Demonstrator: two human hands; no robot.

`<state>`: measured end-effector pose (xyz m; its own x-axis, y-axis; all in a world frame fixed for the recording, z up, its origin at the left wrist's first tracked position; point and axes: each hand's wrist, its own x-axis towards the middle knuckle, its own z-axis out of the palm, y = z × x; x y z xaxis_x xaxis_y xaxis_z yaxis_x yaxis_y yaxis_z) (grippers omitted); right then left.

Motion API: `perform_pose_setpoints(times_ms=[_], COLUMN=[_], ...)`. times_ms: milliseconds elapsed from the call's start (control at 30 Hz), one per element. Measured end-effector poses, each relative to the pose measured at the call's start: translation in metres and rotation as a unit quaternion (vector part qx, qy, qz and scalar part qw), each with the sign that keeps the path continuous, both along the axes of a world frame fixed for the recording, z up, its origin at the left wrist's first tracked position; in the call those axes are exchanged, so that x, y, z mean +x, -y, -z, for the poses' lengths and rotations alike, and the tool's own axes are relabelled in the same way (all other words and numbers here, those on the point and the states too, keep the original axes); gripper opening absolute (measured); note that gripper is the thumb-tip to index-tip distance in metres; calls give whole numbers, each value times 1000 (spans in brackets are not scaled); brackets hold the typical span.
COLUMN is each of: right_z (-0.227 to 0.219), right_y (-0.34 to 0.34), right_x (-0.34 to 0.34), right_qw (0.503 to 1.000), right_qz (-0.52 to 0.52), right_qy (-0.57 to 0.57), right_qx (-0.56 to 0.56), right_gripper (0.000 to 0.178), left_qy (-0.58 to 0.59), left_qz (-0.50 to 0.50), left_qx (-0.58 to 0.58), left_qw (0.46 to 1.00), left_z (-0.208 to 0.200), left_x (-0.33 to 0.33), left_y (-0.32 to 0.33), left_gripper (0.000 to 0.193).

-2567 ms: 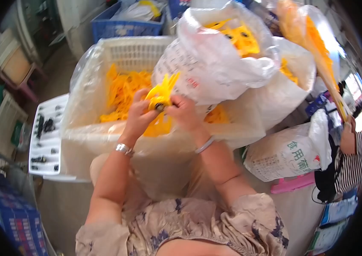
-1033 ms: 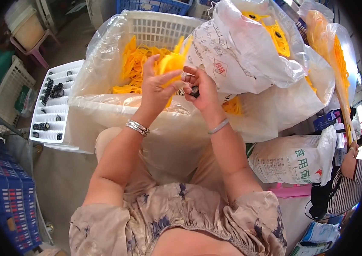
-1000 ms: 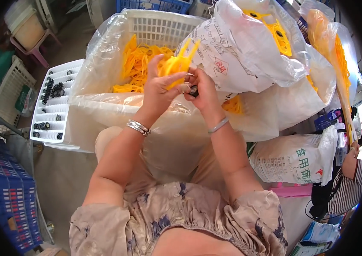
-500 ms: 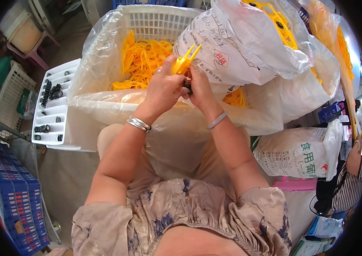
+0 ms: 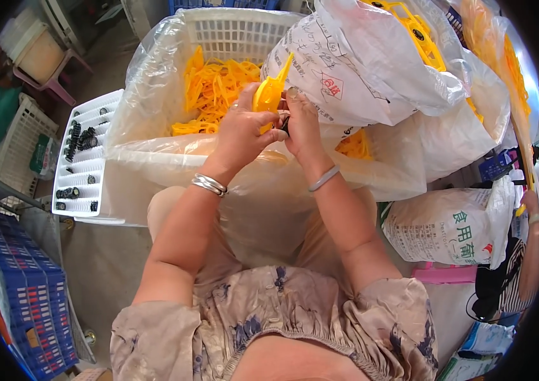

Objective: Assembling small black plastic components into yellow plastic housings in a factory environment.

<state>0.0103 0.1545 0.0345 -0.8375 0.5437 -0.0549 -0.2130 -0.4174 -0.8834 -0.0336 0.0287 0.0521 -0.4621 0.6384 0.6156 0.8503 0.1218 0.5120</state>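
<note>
A yellow plastic part [image 5: 267, 96] with pointed prongs is pinched in my left hand [image 5: 242, 131], its tips toward the far side. Close against it, my right hand [image 5: 301, 122] has its fingers closed on a small black piece [image 5: 285, 125], mostly covered by the fingers. Both hands are above the near edge of a plastic-lined white basket [image 5: 231, 30], in which many yellow plastic pieces [image 5: 215, 86] lie heaped. To the left, a white slotted tray [image 5: 105, 108] carries rows of small round black parts [image 5: 74, 141].
A full white sack [image 5: 345, 70] leans over the basket's right side, a yellow frame-like part [image 5: 418, 35] on top. Another sack [image 5: 447, 225] stands at the right, near another person's arm [image 5: 532, 254]. Blue crates [image 5: 25, 292] are stacked at the lower left.
The yellow part has turned in my fingers, so its prongs now show nearly in line. My hands stay in about the same place. At the right, the other person's arm has shifted.
</note>
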Motion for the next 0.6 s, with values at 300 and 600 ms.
perform_pose_setpoints(times_ms=[300, 600], right_z=[-8, -21], right_y=[4, -1], right_x=[11, 33], right_qw=[999, 908], right_qz=[-41, -16], right_qy=[-7, 26], right_qx=[33, 418], right_gripper=[35, 30], left_qy=[103, 403], left_qz=[-7, 57], left_qx=[86, 165], left_qw=[991, 898], left_z=[20, 11], left_x=[-13, -21], left_y=[-7, 8], left_gripper=[13, 11])
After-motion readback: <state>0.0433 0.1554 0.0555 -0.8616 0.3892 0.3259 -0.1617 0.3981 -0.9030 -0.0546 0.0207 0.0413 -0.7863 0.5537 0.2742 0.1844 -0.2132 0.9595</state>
